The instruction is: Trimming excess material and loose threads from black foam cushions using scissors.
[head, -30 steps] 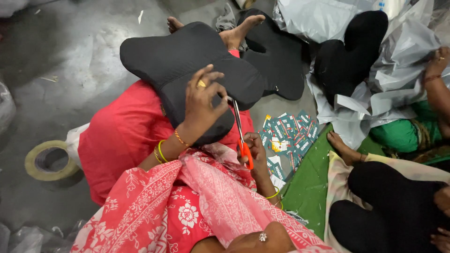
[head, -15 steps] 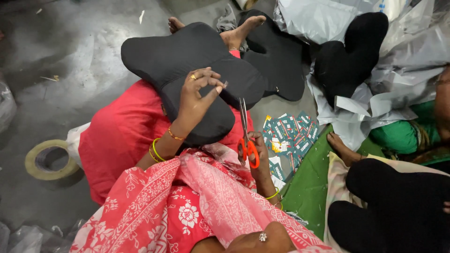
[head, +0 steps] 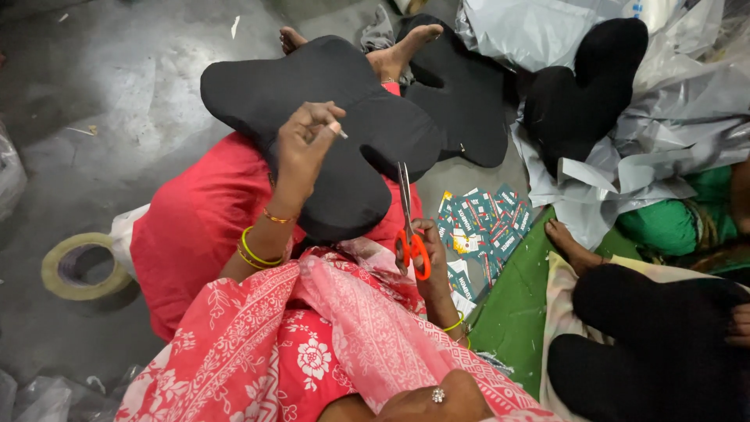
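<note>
Floor: grey concrete floor (head: 117, 101), dull and scuffed, with pale dusty patches and small scraps of litter.
Cushion: black stuffed cushion (head: 328, 117), soft and matte, cut in a lobed butterfly-like shape; it lies across the person's lap on the red cloth, its upper lobes toward the bare feet.
Left hand: left hand (head: 305, 144) rests on the middle of the cushion, fingers curled, thumb and forefinger pinched on a small pale bit whose kind cannot be told; yellow and orange bangles (head: 258, 246) ring the wrist.
Right hand: right hand (head: 426, 250) has its fingers through the loops of the scissors, closed around them, just beside the cushion's lower lobe.
Scissors: scissors (head: 408, 227) with orange plastic handles and slim steel blades; the blades point up and look closed, their tips at the cushion's edge.
Clothing: smooth red cloth (head: 195, 227) over the legs; a pink shawl (head: 336, 336) with a white flower print lies nearer the camera.
Tape: roll of tan tape (head: 82, 266), a flat ring, lies on the floor well to the left.
Cards: small printed cards (head: 484, 223), teal and glossy, lie scattered on the floor right of the scissors.
Other cushions: two more black lobed cushions (head: 461, 101) lie beyond the feet, one among crumpled grey plastic sheeting (head: 672, 109).
Neighbour: another person's bare foot (head: 570, 242) rests on a green sheet (head: 519, 312) at the right.
</note>
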